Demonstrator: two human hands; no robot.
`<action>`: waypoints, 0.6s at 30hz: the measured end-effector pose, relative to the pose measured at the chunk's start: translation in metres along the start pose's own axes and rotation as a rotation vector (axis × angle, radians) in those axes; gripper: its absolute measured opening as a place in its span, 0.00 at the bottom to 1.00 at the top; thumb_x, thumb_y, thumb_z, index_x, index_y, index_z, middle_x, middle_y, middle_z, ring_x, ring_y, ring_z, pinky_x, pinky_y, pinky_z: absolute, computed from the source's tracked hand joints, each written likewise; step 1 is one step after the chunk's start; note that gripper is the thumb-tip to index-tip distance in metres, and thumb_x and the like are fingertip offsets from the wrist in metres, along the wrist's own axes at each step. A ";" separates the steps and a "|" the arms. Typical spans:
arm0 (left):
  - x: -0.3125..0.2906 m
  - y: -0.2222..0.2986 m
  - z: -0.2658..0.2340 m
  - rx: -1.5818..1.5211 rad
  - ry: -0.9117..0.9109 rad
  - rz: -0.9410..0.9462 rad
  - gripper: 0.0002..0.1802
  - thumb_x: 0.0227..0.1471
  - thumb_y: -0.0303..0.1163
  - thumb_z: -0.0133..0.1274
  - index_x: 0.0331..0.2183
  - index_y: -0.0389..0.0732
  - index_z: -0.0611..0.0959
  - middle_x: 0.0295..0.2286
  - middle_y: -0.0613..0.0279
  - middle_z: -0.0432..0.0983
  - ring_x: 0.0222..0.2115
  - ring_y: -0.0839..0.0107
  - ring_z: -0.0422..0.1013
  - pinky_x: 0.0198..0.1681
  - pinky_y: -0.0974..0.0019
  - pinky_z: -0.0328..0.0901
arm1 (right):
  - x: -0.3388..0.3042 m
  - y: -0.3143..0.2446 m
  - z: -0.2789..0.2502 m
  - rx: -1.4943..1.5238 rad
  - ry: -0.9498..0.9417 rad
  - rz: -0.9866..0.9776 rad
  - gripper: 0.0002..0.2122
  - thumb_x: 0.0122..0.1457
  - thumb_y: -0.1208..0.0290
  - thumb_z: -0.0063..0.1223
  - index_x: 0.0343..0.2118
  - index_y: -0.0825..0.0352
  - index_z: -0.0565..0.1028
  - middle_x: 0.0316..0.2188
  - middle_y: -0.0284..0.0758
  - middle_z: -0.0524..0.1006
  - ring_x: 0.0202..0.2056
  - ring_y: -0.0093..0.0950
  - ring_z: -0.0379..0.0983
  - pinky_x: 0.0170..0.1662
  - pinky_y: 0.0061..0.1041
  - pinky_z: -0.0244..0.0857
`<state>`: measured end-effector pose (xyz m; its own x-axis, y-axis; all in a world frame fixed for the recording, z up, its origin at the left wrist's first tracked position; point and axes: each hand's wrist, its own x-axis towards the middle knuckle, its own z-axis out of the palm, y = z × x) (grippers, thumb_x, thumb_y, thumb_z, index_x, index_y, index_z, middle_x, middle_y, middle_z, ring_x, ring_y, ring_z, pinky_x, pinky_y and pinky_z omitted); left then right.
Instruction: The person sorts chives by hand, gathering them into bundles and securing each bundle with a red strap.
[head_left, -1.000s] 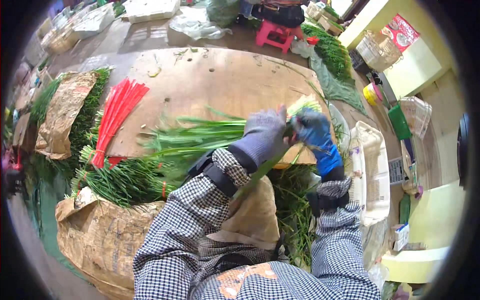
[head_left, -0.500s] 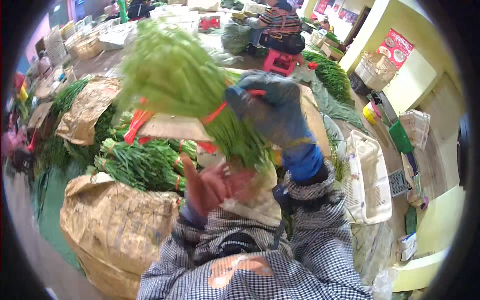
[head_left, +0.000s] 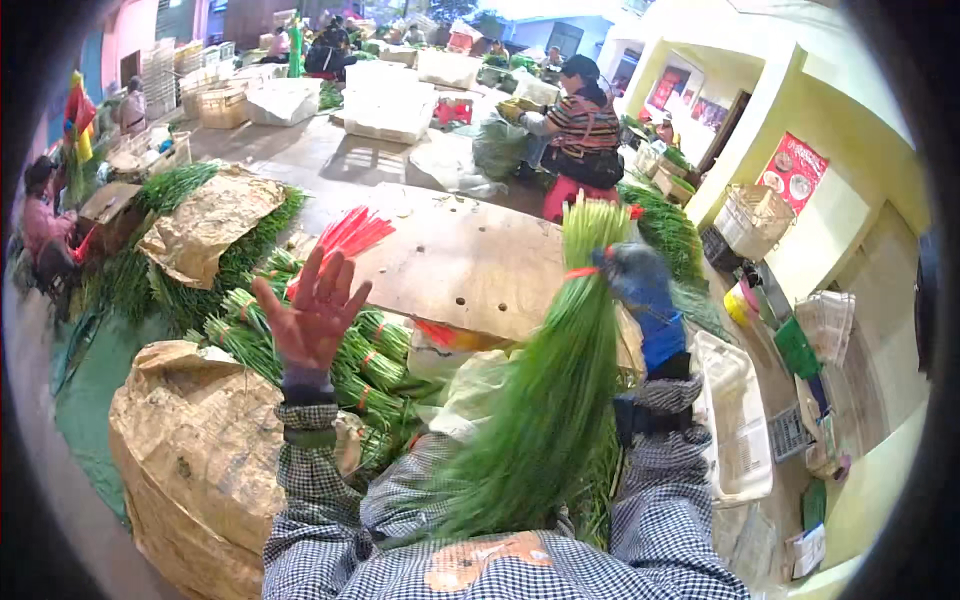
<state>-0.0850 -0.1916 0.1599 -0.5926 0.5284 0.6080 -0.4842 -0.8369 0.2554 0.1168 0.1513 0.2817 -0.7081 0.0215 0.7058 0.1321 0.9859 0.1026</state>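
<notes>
A long bunch of green chives (head_left: 545,395), tied with a red band (head_left: 581,272), hangs in front of me with its pale cut ends up and its leaves sweeping down toward my lap. My right hand (head_left: 642,282), in a dark blue glove, grips it near the band. To the left, my left hand (head_left: 313,315) is raised with fingers spread and nothing in it. Just behind and below that hand lie several tied chive bunches (head_left: 365,365). Red strips (head_left: 352,240) rest at the left edge of a wooden board (head_left: 460,262).
A large brown wrapped bundle (head_left: 195,455) sits at my left. On my right is a white plastic crate (head_left: 728,415). Brown paper (head_left: 205,225) covers more greens farther left. Beyond the board, a person in a striped top (head_left: 580,125) sits on a red stool (head_left: 570,195).
The bunch has swung from slanting up and left to hanging down in my right hand. My left hand has moved left and up, away from the bunch, its fingers spread.
</notes>
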 end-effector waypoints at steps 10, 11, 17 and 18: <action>0.014 -0.096 0.025 1.154 0.075 -0.040 0.51 0.38 0.39 0.63 0.56 0.35 0.51 0.54 0.49 0.51 0.55 0.59 0.50 0.57 0.60 0.47 | 0.055 0.003 -0.069 0.146 0.157 0.100 0.07 0.53 0.69 0.51 0.26 0.68 0.74 0.21 0.38 0.73 0.24 0.28 0.71 0.27 0.24 0.63; 0.023 -0.108 0.032 1.629 -0.075 0.125 0.59 0.30 0.44 0.67 0.55 0.30 0.49 0.54 0.46 0.48 0.56 0.58 0.47 0.58 0.60 0.45 | 0.054 0.003 -0.066 0.193 0.181 0.142 0.07 0.54 0.69 0.50 0.26 0.68 0.74 0.21 0.36 0.74 0.24 0.27 0.71 0.27 0.23 0.63; 0.076 -0.119 0.089 1.553 -0.133 0.479 0.73 0.16 0.60 0.66 0.57 0.36 0.45 0.53 0.32 0.44 0.56 0.40 0.41 0.57 0.50 0.43 | 0.030 0.010 -0.048 0.806 0.177 0.274 0.17 0.57 0.66 0.45 0.46 0.72 0.66 0.41 0.41 0.72 0.39 0.27 0.70 0.43 0.28 0.66; 0.072 -0.111 0.093 1.505 -0.180 0.470 0.73 0.16 0.60 0.67 0.57 0.36 0.45 0.53 0.33 0.46 0.56 0.41 0.43 0.57 0.52 0.44 | 0.031 0.000 -0.038 0.831 0.168 0.258 0.17 0.57 0.66 0.45 0.46 0.72 0.66 0.41 0.41 0.72 0.39 0.27 0.70 0.43 0.28 0.66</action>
<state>-0.0142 -0.0739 0.2449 -0.3653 0.2607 0.8936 0.8303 -0.3427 0.4394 0.1210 0.1460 0.3301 -0.6062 0.2994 0.7368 -0.3196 0.7567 -0.5703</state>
